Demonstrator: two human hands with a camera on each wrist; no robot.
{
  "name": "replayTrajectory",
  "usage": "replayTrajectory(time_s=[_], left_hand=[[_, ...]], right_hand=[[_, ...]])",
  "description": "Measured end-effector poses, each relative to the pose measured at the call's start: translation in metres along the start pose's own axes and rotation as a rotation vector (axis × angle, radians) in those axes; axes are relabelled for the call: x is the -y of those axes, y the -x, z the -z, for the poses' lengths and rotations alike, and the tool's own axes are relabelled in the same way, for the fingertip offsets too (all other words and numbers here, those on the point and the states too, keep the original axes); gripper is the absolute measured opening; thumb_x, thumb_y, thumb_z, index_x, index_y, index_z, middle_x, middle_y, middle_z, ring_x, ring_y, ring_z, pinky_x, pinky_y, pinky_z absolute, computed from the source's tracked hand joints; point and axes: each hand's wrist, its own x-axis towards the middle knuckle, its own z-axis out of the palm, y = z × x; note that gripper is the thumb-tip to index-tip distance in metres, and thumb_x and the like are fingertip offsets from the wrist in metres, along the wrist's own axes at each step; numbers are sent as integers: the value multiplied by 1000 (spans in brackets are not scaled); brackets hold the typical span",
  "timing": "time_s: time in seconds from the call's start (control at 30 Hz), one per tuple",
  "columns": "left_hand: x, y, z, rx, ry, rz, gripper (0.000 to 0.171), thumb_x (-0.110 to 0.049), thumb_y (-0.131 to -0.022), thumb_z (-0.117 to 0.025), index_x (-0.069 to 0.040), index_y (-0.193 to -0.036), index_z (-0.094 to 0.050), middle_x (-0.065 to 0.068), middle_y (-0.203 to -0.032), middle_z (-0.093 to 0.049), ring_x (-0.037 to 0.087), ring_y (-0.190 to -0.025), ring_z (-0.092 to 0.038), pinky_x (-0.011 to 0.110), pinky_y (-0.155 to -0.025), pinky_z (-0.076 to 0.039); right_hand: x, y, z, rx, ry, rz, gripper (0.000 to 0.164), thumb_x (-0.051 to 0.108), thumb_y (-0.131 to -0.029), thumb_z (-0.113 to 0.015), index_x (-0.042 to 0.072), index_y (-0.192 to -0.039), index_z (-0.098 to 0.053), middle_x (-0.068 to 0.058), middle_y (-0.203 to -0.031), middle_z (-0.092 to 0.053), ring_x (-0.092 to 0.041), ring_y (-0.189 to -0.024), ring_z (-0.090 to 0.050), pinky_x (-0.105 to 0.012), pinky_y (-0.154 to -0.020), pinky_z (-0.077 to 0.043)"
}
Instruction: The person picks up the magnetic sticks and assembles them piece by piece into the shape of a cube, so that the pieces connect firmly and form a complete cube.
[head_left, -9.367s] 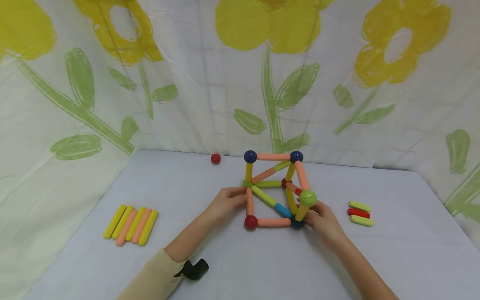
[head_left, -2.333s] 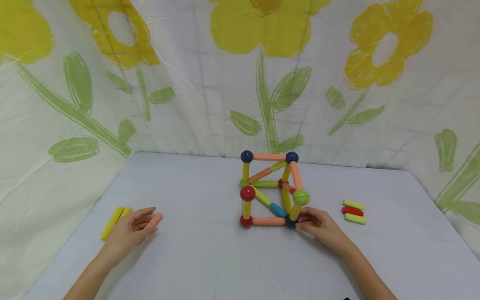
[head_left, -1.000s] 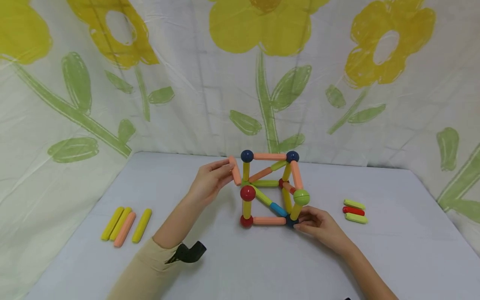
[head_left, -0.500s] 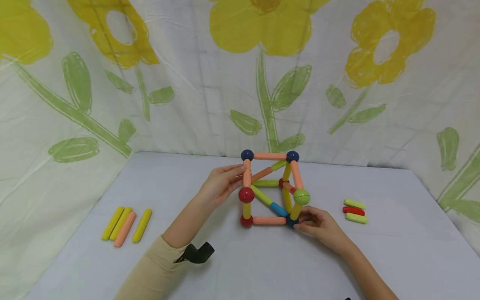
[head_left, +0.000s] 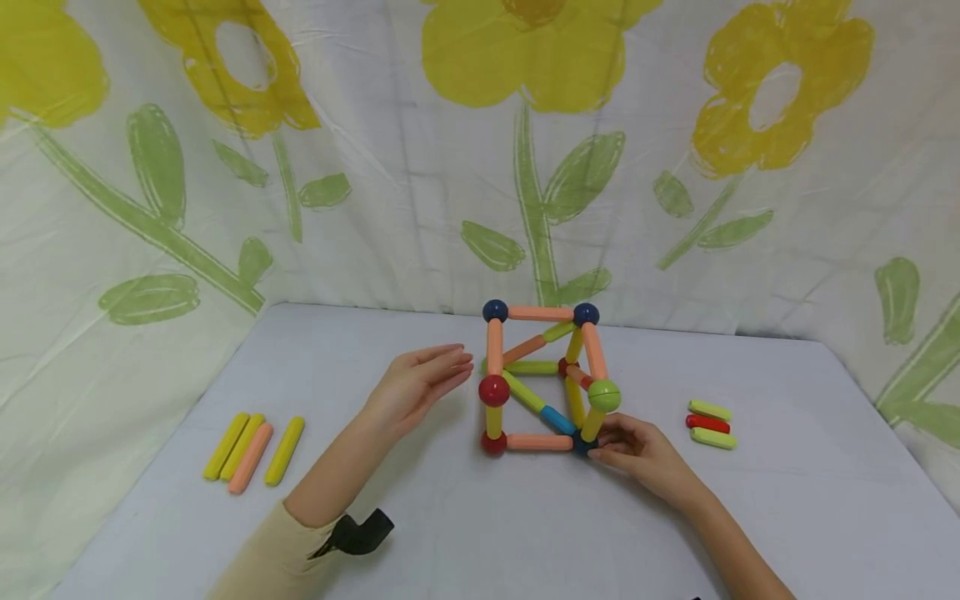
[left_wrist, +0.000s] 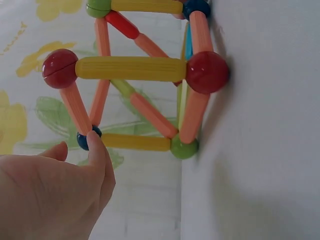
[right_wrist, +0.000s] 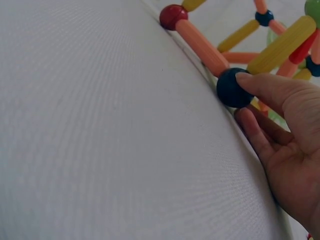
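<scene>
A cube frame of magnetic rods and balls stands mid-table. Its upper left edge is an orange rod running from a blue ball at the back to a red ball at the front. My left hand is just left of the frame, fingers extended and holding nothing; in the left wrist view its fingertips overlap a blue ball. My right hand pinches the dark blue ball at the lower front right corner, thumb on it and fingers behind. Blue-green and orange-green diagonals cross the frame's bottom and back.
Left on the table lie yellow rods and one orange rod. To the right are two short green rods and a short red rod. A flowered cloth hangs behind the table.
My left hand took an orange rod from the left group, set it between the blue and red upper balls, then let go and drew back left. My right hand stayed at the corner ball.
</scene>
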Motion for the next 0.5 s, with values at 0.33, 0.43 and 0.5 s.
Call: replayTrajectory(time_s=[0.33, 0.43, 0.5], left_hand=[[7, 53, 81, -58, -276, -168, 54, -6, -107, -60, 18, -152, -40, 2, -124, -71, 7, -107, -73, 25, -98, -58], [8, 66, 110, -112, -306, -177, 58, -6, -107, -62, 19, -152, -37, -8, -117, -72, 6, -107, -73, 25, -97, -58], [9, 74, 129, -159, -333, -182, 59, -6, -106, -63, 20, -153, -36, -13, -113, -72, 3, -106, -72, 23, -95, -58]], right_hand=[[0, 1, -1, -9, -1, -7, 38, 4, -99, -71, -14, -129, -57, -22, -117, -65, -7, -97, -68, -18, -88, -58], [0, 0, -1, -7, 0, -1, 38, 4, -99, -71, -14, -130, -57, -23, -117, -65, -7, -97, -68, -18, -88, -58], [0, 0, -1, -8, 3, -1, 38, 3, -99, -71, -14, -130, -57, -23, -117, -65, -6, -98, -68, -18, -88, -58]])
